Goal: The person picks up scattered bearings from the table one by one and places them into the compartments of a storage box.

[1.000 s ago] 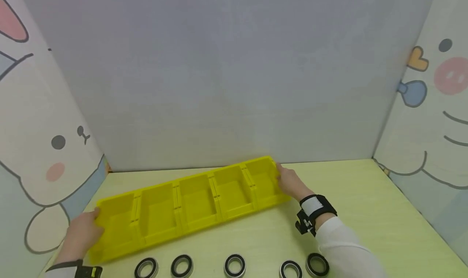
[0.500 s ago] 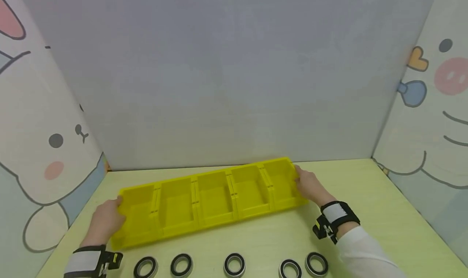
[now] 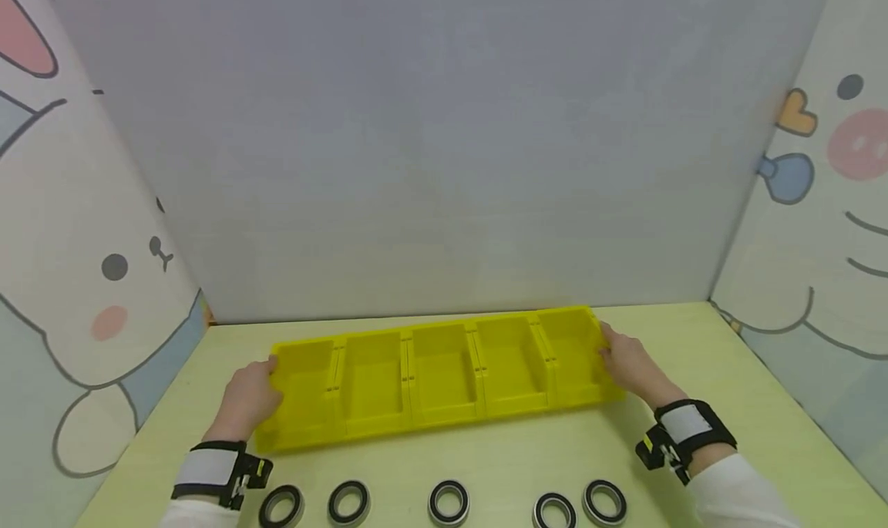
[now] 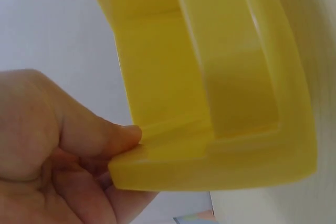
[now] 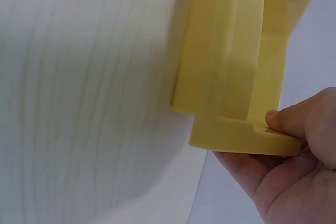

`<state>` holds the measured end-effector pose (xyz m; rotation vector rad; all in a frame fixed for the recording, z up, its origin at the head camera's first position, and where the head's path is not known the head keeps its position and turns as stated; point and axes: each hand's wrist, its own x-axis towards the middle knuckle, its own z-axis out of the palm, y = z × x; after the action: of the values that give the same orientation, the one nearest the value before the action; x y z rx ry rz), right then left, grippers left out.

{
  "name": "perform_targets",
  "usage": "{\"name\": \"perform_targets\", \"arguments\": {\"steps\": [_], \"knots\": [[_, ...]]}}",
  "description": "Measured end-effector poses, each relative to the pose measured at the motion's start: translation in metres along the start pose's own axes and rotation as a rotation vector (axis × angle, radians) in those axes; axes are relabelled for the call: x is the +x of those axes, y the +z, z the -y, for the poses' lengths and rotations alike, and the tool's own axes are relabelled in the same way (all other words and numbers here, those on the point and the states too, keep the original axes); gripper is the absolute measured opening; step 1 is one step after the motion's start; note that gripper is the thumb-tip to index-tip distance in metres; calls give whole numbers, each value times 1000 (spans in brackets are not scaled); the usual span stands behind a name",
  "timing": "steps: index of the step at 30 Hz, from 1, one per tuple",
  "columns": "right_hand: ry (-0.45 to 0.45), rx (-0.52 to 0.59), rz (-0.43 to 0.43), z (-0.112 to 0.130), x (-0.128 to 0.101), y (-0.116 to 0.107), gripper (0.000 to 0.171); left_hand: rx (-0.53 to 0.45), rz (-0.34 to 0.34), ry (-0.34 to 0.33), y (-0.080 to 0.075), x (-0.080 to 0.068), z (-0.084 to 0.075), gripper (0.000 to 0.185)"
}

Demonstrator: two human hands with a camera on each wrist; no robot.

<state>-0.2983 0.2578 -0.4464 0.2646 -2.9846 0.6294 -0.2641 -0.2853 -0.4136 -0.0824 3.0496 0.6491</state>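
While the left hand (image 3: 246,397) and right hand (image 3: 633,364) pinch the ends of a yellow tray (image 3: 411,393), five rings (image 3: 433,503) lie farther from the tabletop (image 3: 742,405)'s back edge.

- One yellow tray (image 3: 444,418), which has five compartments (image 3: 440,366)
- Five black-and-silver rings (image 3: 433,503)
- One left hand (image 3: 248,395) and one right hand (image 3: 631,364)
- Two black-and-white wrist straps (image 3: 208,467), one for each side
- One pale worktop (image 3: 391,466)
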Motion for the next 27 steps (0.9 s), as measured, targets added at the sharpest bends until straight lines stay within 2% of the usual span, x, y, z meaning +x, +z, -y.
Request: {"name": "perform_targets", "arguments": {"steps": [9, 19, 27], "knots": [[26, -4, 3, -18, -17, -10, 49, -14, 13, 16, 8, 8, -19, 56], [34, -5, 8, -31, -28, -18, 50, -14, 29, 10, 18, 14, -30, 57], [30, -34, -11, -39, -35, -20, 50, -12, 27, 41, 20, 15, -38, 56]]}}
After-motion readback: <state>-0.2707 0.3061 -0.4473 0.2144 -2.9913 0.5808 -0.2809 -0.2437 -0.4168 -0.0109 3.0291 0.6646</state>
